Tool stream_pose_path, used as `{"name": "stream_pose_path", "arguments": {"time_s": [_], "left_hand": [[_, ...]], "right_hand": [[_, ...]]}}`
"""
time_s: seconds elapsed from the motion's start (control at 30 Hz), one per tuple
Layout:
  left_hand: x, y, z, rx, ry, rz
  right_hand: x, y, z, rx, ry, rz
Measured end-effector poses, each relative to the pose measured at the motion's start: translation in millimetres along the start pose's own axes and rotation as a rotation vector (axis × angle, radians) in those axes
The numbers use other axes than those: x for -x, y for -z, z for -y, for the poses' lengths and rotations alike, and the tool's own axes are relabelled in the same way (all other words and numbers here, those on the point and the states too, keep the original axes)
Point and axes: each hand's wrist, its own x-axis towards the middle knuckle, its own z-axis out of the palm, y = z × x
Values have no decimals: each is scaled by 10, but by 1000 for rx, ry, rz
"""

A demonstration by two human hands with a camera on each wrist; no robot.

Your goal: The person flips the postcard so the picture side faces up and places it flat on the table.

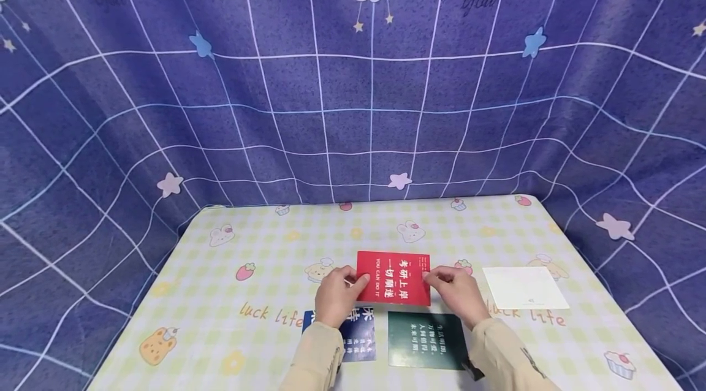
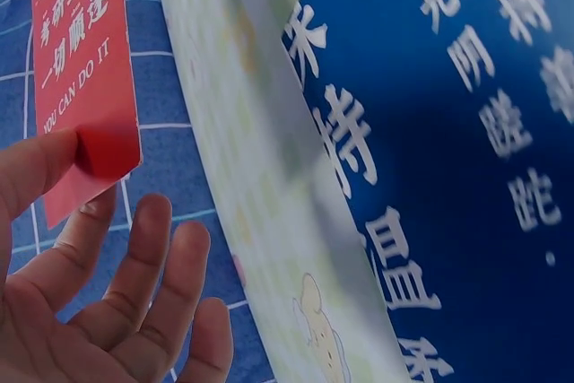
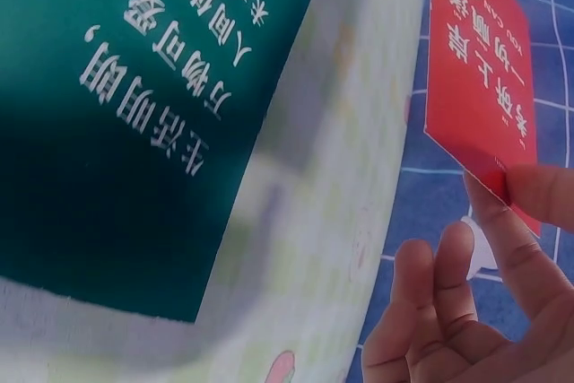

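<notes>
A red card (image 1: 393, 279) with white lettering, including "YOU CAN DO IT", is held up between both hands. My left hand (image 1: 337, 294) pinches its left edge between thumb and index finger; the other fingers spread loosely below in the left wrist view. At the opposite edge my right hand (image 1: 456, 293) pinches it the same way, thumb on the printed face (image 3: 480, 69). Beneath the left hand lies a blue card (image 1: 358, 339) with white characters, partly hidden by that hand and sleeve. A dark green card (image 1: 425, 342) lies beside it, near the right wrist.
A white card (image 1: 526, 288) lies to the right on the table. The checked tablecloth (image 1: 204, 299) carries printed animals, fruit and "luck life" lettering. A blue curtain (image 1: 342, 84) with grid lines and stars hangs behind the table and along both sides.
</notes>
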Motion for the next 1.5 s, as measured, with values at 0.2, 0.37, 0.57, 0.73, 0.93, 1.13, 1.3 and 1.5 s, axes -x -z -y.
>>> {"name": "stream_pose_path", "arguments": {"time_s": [0.2, 0.37, 0.57, 0.73, 0.93, 1.13, 1.3, 1.5], "left_hand": [[-21, 45, 54, -20, 2, -25], [-26, 106, 88, -40, 6, -30], [-37, 176, 157, -71, 7, -28], [-54, 231, 216, -81, 12, -44], [-69, 289, 262, -90, 26, -50], [-91, 326, 311, -104, 35, -59], [-118, 350, 369, -119, 48, -63], [-145, 378, 432, -124, 62, -64]], "right_hand": [[-38, -89, 37, 17, 7, -2], [-73, -160, 91, 46, 14, 3], [-123, -236, 161, 78, 23, 20], [-154, -319, 188, 110, 37, 29], [-207, -425, 212, 139, 36, 31], [-257, -515, 269, 151, 33, 35], [-263, -582, 333, 173, 56, 38], [-283, -671, 383, 216, 72, 35]]}}
